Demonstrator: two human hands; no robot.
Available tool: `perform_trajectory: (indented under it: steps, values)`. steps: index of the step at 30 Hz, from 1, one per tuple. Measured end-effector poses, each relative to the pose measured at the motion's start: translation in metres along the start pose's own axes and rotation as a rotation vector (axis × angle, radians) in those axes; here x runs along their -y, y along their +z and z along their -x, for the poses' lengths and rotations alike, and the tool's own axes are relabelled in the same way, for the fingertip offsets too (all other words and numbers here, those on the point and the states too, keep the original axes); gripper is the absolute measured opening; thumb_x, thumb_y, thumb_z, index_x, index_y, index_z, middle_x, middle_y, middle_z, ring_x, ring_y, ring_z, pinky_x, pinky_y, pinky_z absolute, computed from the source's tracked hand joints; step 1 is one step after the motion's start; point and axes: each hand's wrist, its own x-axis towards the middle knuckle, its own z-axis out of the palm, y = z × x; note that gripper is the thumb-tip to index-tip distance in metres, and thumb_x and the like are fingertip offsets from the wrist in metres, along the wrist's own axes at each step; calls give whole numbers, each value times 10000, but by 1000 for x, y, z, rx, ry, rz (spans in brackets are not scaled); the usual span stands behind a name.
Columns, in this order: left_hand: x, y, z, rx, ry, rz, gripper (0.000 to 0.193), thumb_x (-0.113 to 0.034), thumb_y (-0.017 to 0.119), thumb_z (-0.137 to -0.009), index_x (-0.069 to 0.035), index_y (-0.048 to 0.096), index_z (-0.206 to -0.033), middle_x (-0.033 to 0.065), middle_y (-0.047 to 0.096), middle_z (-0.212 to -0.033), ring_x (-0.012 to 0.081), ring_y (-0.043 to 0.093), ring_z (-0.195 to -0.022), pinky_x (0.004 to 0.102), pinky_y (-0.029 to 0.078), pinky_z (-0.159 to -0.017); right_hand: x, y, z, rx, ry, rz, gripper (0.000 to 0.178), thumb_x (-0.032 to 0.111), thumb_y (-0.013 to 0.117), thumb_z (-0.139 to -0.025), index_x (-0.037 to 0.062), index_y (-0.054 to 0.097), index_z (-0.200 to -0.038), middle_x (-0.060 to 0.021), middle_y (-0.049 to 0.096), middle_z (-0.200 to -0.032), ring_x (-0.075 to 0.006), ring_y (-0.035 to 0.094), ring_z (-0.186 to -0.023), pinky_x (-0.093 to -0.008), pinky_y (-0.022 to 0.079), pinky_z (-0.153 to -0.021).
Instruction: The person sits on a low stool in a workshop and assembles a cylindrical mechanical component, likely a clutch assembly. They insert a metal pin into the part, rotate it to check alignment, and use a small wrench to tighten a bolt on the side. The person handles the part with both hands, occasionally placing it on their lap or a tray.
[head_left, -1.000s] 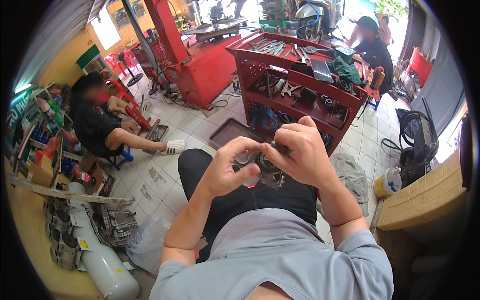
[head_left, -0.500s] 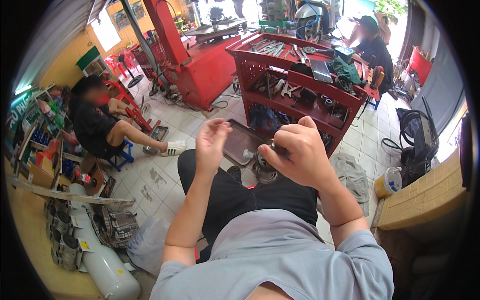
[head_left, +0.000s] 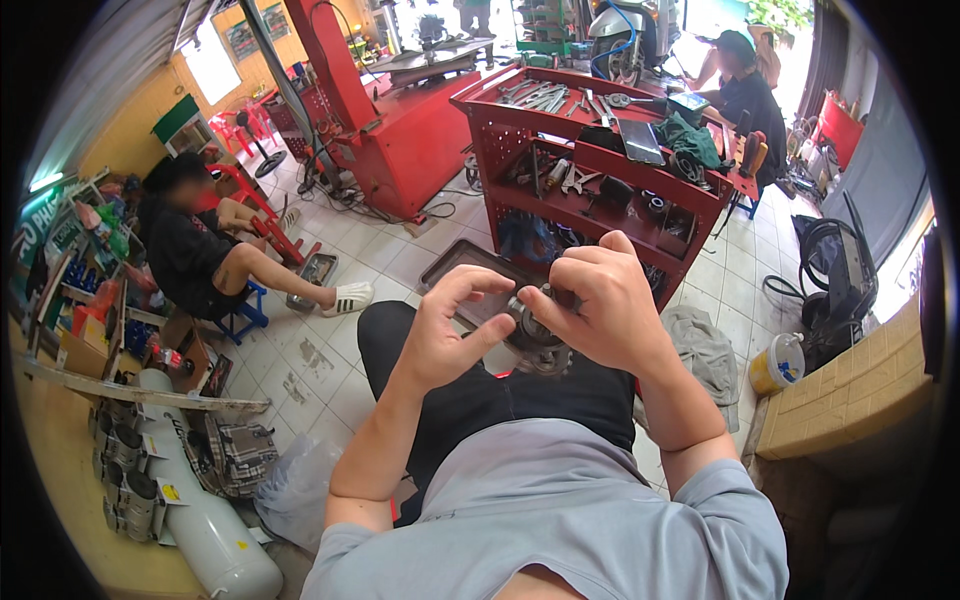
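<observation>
My right hand (head_left: 605, 300) grips a round, dark grey metal machine part (head_left: 540, 350), with thumb and curled fingers at its upper right side. The part has ring-shaped sections and hangs above my lap. What my right fingers cover is hidden. Just left of the part is my left hand (head_left: 452, 325), its thumb and curved fingers spread with a gap between them. Those fingertips are right by the part's left edge; whether they touch it I cannot tell. Beyond my hands, a shallow brown metal tray (head_left: 437, 268) lies on the tiled floor.
A red tool cart (head_left: 482, 150) with several wrenches stands ahead. Left, a person (head_left: 190, 235) sits on a blue stool; another person (head_left: 750, 105) is at the far right. A grey cloth (head_left: 700, 350) and a white bucket (head_left: 777, 362) are to my right, a white cylinder (head_left: 215, 540) lower left.
My left hand has moved right and down to the metal part, its fingers now curved toward it. The part has tilted slightly in my right hand, which stays in about the same place.
</observation>
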Motion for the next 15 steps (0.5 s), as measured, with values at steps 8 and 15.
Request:
perform_trajectory:
  steps: [8,15]
  values:
    - [-10,11,-1,49,33,-89,542,-215,815,-652,-28,589,-1108,89,578,-1116,198,558,-1022,321,446,-856,1,4,0,-24,-3,-23,251,236,692,-730,79,573,-575,-33,515,-525,-212,494,-491,-341,319,-597]
    - [-7,9,-1,103,34,-128,614,-195,851,-590,-39,581,-1119,95,571,-1124,212,563,-1012,331,449,-852,1,3,0,-11,-9,-27,259,229,704,-729,74,567,-573,-36,501,-523,-212,471,-486,-336,310,-592]
